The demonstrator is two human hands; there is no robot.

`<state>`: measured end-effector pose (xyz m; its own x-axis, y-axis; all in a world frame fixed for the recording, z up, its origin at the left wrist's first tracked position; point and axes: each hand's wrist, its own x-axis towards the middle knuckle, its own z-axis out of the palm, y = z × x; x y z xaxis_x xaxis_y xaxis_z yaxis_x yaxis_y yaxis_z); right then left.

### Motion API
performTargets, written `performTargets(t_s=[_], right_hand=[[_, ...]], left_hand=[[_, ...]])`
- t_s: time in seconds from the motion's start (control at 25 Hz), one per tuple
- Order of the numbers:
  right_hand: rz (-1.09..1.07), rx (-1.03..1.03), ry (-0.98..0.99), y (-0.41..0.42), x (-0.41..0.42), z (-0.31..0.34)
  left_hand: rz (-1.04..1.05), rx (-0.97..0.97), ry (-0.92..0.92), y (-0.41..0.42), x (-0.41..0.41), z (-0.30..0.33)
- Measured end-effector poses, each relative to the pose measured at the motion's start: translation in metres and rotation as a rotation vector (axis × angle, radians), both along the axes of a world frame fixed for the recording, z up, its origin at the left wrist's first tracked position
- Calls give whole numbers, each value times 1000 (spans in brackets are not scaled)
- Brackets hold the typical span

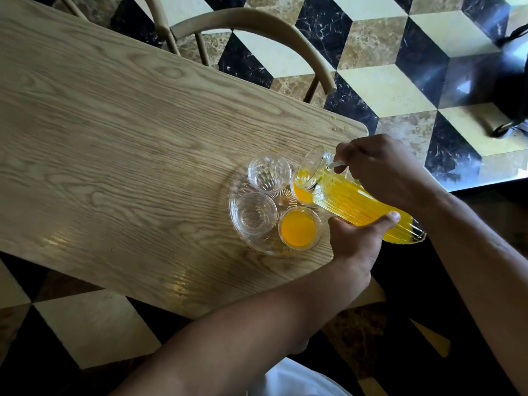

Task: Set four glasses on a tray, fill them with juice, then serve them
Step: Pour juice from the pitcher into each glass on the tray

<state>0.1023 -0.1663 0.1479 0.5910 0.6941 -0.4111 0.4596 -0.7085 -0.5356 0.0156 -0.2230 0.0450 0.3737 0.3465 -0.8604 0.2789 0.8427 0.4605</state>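
Two bare forearms reach in from the bottom edge toward the near corner of the wooden worktop (pixel 120 144). At the end of the nearer one, the left hand (pixel 354 241) cups the underside of a ribbed glass pitcher (pixel 351 201), its thumb curled up over the side. Just beyond, the right hand (pixel 383 170) grips the pitcher's clear handle near the rim. Held between both hands, the pitcher is tilted down to the left, and its mouth sits over the far right glass (pixel 302 192), which is partly filled with orange juice. That glass stands on a round clear glass tray (pixel 237 195) with three others: the near right glass (pixel 298 228), just left of the left hand, holds juice, while the near left glass (pixel 254 214) and the far left glass (pixel 268 172) hold none. Behind the worktop stands a curved wooden chair (pixel 257 27) on a floor (pixel 385 90) patterned with cubes.
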Motion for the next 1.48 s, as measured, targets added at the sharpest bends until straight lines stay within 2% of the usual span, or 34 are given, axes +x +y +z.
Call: performTargets(t_s=[0.44,1.04,1.48], right_hand=[[100,-45,-49,36,-11,-9],[147,-140,-67,58,-17,-13],[138,-183,-75,67,-21,-15]], left_hand=[[90,-30,-3,20,-4,-2],[47,-157,3,26,-4,-1],[34,-179,-29,29,-7,-4]])
